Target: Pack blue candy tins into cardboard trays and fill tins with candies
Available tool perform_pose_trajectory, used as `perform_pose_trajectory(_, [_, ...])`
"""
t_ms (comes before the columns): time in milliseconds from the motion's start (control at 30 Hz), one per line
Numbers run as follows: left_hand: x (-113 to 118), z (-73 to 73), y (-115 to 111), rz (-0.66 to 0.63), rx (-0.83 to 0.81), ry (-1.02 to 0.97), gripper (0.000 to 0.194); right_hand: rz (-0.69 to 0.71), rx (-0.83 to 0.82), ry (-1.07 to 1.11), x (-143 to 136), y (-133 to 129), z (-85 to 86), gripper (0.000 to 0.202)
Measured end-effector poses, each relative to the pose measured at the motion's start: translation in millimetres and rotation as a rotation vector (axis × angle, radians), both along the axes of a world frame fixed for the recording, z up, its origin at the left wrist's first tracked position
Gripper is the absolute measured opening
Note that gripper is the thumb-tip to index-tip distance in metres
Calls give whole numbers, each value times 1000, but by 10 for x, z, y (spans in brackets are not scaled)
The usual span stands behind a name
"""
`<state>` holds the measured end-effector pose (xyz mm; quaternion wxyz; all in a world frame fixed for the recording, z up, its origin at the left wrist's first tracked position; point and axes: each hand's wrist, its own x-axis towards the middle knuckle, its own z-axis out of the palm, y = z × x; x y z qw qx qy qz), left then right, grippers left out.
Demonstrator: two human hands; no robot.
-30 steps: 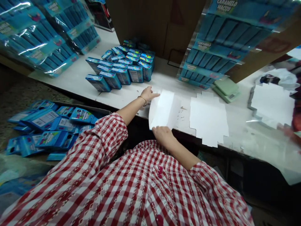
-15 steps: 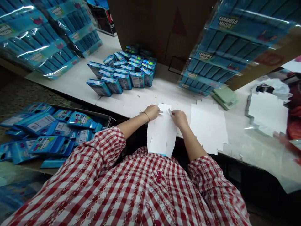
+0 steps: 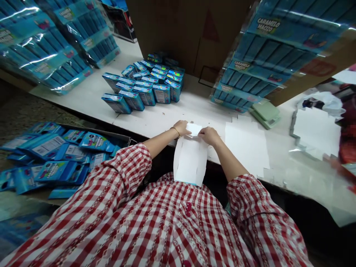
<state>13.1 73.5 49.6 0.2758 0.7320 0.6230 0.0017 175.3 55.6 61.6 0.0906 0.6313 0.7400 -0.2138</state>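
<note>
A white cardboard box blank (image 3: 190,159), partly folded, lies between my body and the table edge, its near end against my shirt. At its far end a panel stands raised, with my left hand (image 3: 182,128) closed on the left corner. My right hand (image 3: 209,135) pinches the right corner of that same end, fingertips bent inward. A thin blue edge of the blank shows near my waist. Flat white blanks (image 3: 246,146) lie on the table just right of my right hand.
Several small blue candy boxes (image 3: 144,92) stand grouped on the white table (image 3: 91,96). Plastic-wrapped blue packs rise at left (image 3: 41,48) and right (image 3: 250,70). A carton of loose blue boxes (image 3: 66,155) sits at lower left. A green scale (image 3: 265,115) and more white blanks (image 3: 317,129) are rightward.
The far end panel of the blank has been folded up. My hands have moved in to its corners, and the small side flaps no longer show separately.
</note>
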Motion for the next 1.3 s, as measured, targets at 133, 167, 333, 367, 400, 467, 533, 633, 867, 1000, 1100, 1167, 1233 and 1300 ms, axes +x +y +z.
perform_pose_trajectory(133, [-22, 38, 9, 19, -81, -16, 61, -36, 36, 43, 6, -11, 5, 29])
perform_pose_trajectory(167, [-26, 34, 16, 25, -111, -29, 58, -11, 48, 32, -4, -20, 11, 28])
perform_pose_trajectory(333, [-54, -41, 32, 34, -97, -44, 39, -23, 18, 52, -7, -17, -6, 21])
perform_pose_trajectory(367, [-55, -52, 34, 17, -74, -28, 38, -83, 0, 87, 7, -6, -23, 22])
perform_pose_trajectory(400, [-54, -61, 37, -5, -53, -7, 38, -150, -13, 125, 22, 5, -44, 27])
perform_pose_trajectory(467, [-46, -68, 45, -40, -19, 29, 38, -274, -11, 202, 47, 21, -88, 45])
perform_pose_trajectory(533, [-39, -66, 46, -45, 14, 45, 38, -323, 21, 276, 56, 21, -124, 57])
perform_pose_trajectory(633, [-49, -50, 12, -30, 37, 22, 32, -277, 6, 323, 47, -9, -151, 41])
perform_pose_trajectory(867, [-119, 10, -90, 76, -81, -255, 50, -483, -137, 556, 127, -42, -183, 55])
perform_pose_trajectory(1000, [-114, -13, -89, 155, -121, -275, 42, -309, -247, 528, 170, 19, -137, 36])
perform_pose_trajectory(1100, [-104, -28, -94, 83, -100, -173, 30, -53, -242, 312, 81, 100, -28, 31])
perform_pose_trajectory(1167, [-97, -22, -96, 19, -82, -105, 30, 109, -197, 83, -37, 166, 51, 31])
perform_pose_trajectory(1233, [-80, -4, -88, -44, -68, -37, 31, 247, -150, -104, -172, 224, 101, 33])
perform_pose_trajectory(1300, [-46, 20, -68, -85, -62, 23, 31, 366, -92, -225, -291, 256, 106, 32])
